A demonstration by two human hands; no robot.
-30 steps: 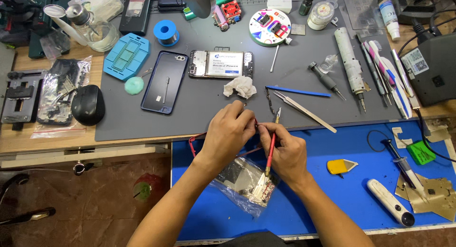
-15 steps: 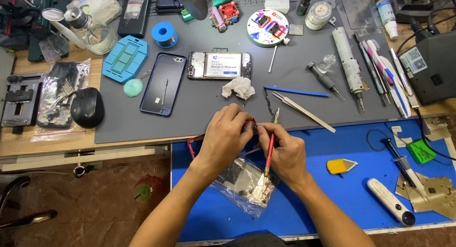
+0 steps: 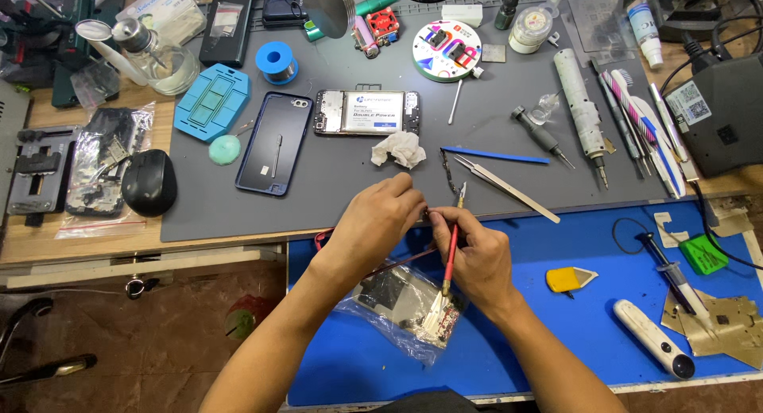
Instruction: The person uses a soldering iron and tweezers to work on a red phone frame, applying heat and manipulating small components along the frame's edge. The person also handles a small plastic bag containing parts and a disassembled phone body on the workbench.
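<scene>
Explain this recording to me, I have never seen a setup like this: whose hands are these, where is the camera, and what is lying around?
There is no machine here. A head-worn camera looks down at the wearer's own two bare hands. The left hand pinches a small part that I cannot make out. The right hand holds a thin red-handled tool upright. Below them lies a clear plastic bag on a blue mat. On the grey work mat beyond lie an opened phone, a dark blue back cover, metal tweezers and a crumpled white tissue.

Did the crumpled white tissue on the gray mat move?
No. The crumpled white tissue lies just below the opened phone, same as before.
</scene>
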